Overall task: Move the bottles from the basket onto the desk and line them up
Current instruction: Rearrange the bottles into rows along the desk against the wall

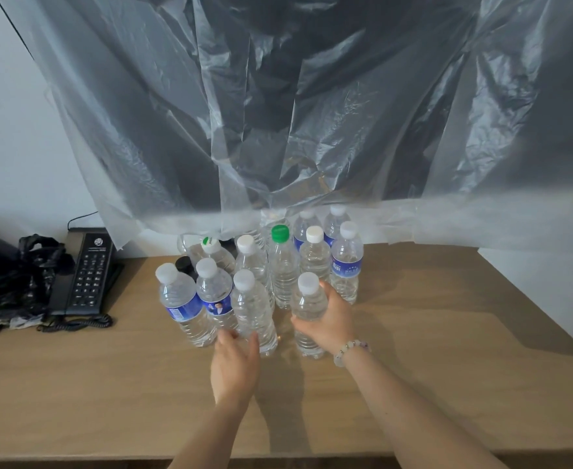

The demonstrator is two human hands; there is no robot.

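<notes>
Bottles (315,258) upright, clustered on desk (413,333). Right hand (327,321) wraps front-right bottle (307,306) mid-body; left hand (234,363) clasps base of neighbouring bottle (253,309), gap between them.

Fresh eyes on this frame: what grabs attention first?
The huge crinkled plastic sheet hangs across the back, over the far bottles. Below it, a cluster of clear water bottles stands in the middle of the desk, with one bright green cap among white ones. At the front, the left hand holds the front-centre bottle near its base, and the right hand grips the front-right bottle.
</notes>
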